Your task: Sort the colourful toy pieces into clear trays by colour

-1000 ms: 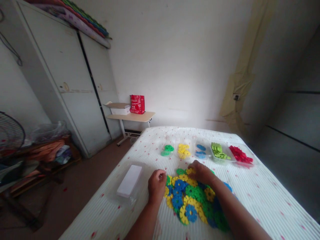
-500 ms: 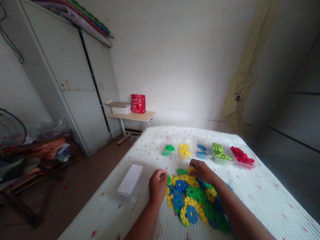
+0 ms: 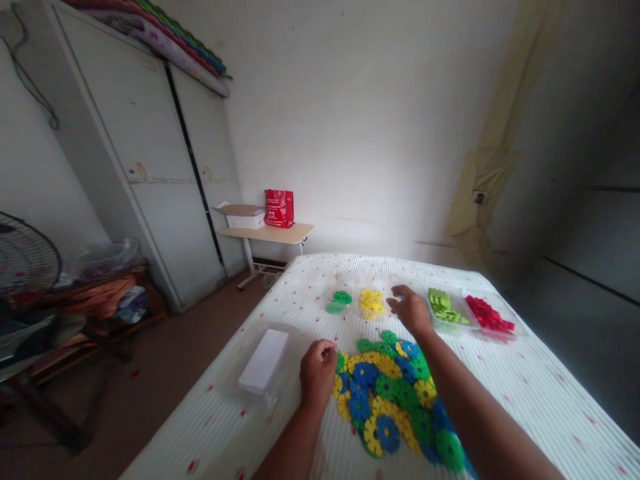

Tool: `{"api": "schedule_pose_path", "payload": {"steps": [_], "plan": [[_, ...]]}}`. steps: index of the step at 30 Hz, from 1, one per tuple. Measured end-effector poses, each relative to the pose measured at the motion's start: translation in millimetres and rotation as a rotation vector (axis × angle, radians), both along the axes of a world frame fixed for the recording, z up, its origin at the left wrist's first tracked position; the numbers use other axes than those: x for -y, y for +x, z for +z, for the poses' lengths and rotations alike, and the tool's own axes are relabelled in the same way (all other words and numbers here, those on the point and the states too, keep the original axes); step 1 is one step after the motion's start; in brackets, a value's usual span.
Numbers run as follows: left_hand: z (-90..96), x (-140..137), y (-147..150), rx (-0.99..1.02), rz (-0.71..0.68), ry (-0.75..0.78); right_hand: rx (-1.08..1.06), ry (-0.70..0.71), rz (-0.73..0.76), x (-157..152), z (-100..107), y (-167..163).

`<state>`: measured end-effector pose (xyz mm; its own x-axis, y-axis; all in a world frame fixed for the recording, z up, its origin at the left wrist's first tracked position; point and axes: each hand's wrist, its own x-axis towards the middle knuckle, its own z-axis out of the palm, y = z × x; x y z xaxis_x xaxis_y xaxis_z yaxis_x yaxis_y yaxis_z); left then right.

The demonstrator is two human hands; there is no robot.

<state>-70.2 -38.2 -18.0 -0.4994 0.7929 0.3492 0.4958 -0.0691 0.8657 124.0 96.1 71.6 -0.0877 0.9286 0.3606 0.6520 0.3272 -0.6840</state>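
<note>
Seemingly a home, wardrobe, rolled fabrics on top, caged fan

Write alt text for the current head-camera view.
A person's right hand, fingers apart, is at a row of clear plastic tubs, between yellow notched discs and light-green pieces. The curled left hand is beside a mixed pile of green, yellow and blue notched discs on a white, red-spotted tablecloth.
</note>
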Motion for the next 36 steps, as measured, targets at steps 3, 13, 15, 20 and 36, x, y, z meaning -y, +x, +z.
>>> {"api": "schedule_pose_path", "payload": {"steps": [3,13,15,20,36], "plan": [[1.2,0.9,0.9,-0.007,-0.002,-0.009,0.035,0.076,0.006,13.4,-5.2,18.7],[10.1,4.5,-2.8,-0.099,-0.106,-0.099,0.224,0.109,-0.107,52.8,-56.5,122.6],[10.8,5.4,-4.2,-0.138,-0.152,-0.118,0.220,0.075,-0.125,54.3,-62.6,131.8],[9.8,5.6,-7.1,-0.235,-0.231,-0.154,0.231,0.045,-0.114,51.5,-68.8,132.5],[24.4,6.9,-6.8,-0.094,-0.131,-0.123,0.259,0.011,-0.139,51.9,-72.5,128.7]]}}
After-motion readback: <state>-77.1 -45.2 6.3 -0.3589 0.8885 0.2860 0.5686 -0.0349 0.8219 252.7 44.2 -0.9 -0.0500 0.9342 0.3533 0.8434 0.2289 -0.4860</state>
